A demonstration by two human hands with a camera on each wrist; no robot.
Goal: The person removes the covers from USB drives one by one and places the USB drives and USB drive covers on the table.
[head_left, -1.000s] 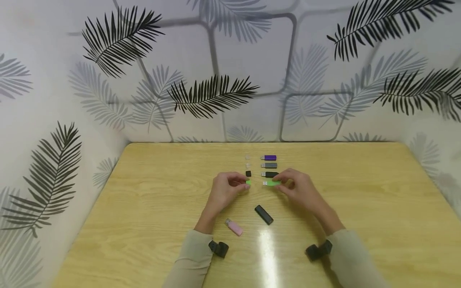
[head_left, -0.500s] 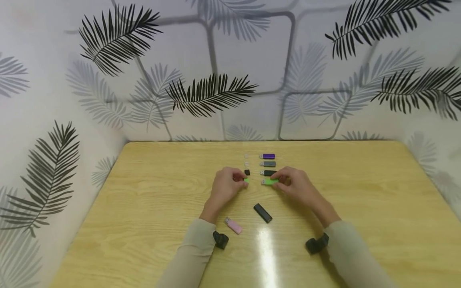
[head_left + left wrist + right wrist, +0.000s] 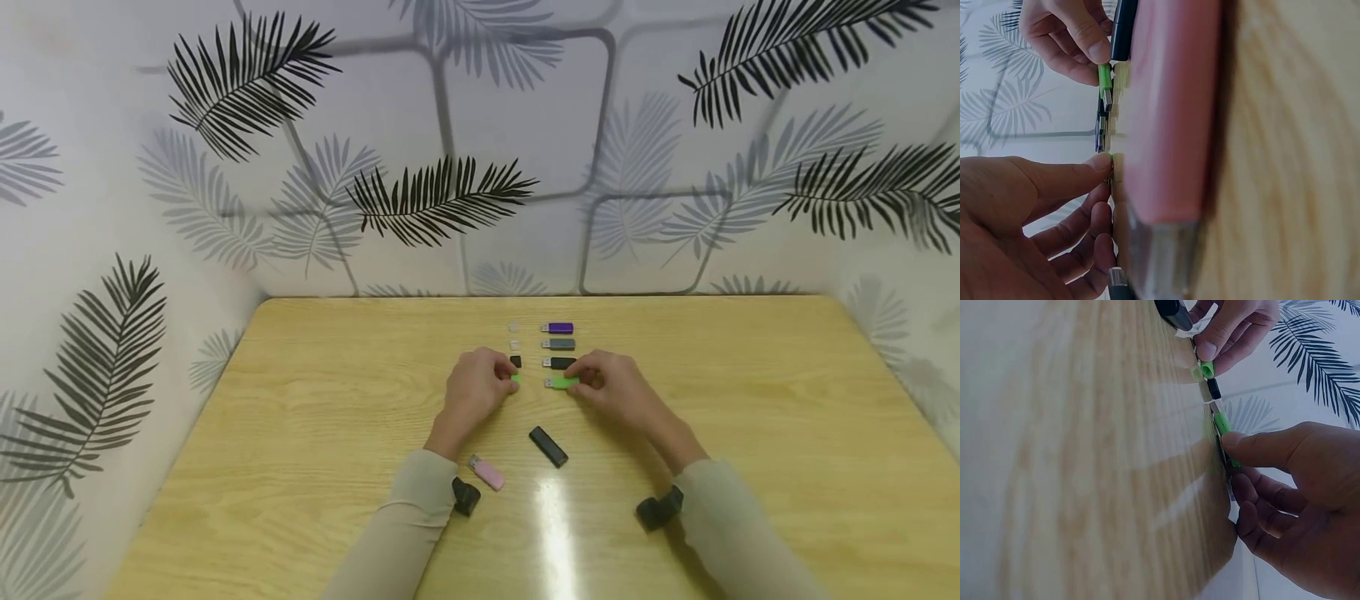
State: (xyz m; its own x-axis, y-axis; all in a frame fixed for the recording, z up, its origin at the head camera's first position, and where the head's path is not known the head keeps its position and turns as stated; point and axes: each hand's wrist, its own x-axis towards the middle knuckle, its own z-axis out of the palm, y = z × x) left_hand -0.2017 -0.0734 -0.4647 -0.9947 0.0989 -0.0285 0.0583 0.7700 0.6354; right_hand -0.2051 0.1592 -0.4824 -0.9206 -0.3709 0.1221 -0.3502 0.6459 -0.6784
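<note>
In the head view, my left hand (image 3: pixel 477 387) pinches a small green cap (image 3: pixel 515 380) between thumb and fingertips, close over the table. The cap's hollow end (image 3: pixel 1208 370) shows in the right wrist view. Across a short gap, my right hand (image 3: pixel 621 390) pinches the back end of a green USB flash drive (image 3: pixel 558 383), its metal plug pointing left toward the cap. Just beyond the cap lies a black cap (image 3: pixel 516 362). A black flash drive (image 3: pixel 557 363) lies right behind the green one, partly covered by my right fingers.
Farther back lie a grey flash drive (image 3: pixel 561 344) and a purple one (image 3: pixel 560 328), with two clear caps (image 3: pixel 513 344) left of them. Nearer to me, a pink flash drive (image 3: pixel 489 474) and a closed black stick (image 3: pixel 548 447) lie slanted. The wooden table (image 3: pixel 337 375) meets a leaf-patterned wall.
My left wrist and forearm have turned a little to the right and forward while the fingers stay at the green cap. The right hand and green flash drive have hardly moved.
</note>
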